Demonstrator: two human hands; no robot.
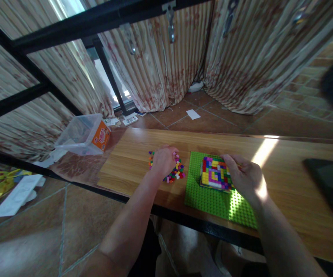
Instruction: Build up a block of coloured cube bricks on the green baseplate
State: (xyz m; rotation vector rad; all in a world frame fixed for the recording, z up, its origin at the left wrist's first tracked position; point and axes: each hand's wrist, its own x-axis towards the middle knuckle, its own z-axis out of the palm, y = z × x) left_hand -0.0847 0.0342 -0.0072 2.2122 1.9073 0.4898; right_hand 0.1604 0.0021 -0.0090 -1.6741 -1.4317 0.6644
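Observation:
My left hand [164,161] is over a loose pile of small colourful toy building bricks [170,178] on the wooden bench. Its fingers are bent together at the pile's far side; what is between them is too small to make out. To the right, a green studded baseplate [197,196] carries a low rectangular block of toy bricks [215,175], its top a patchwork of yellow, purple, red, blue and white. My right hand [246,179] is closed about the block's right side, thumb at the far right corner. The palm hides part of that side.
A dark phone-like object [329,184] lies at the right of the wooden bench [123,161]. A clear plastic box [81,134] with an orange label stands beyond its left end. Metal framing [97,29] and striped curtains [166,65] are behind.

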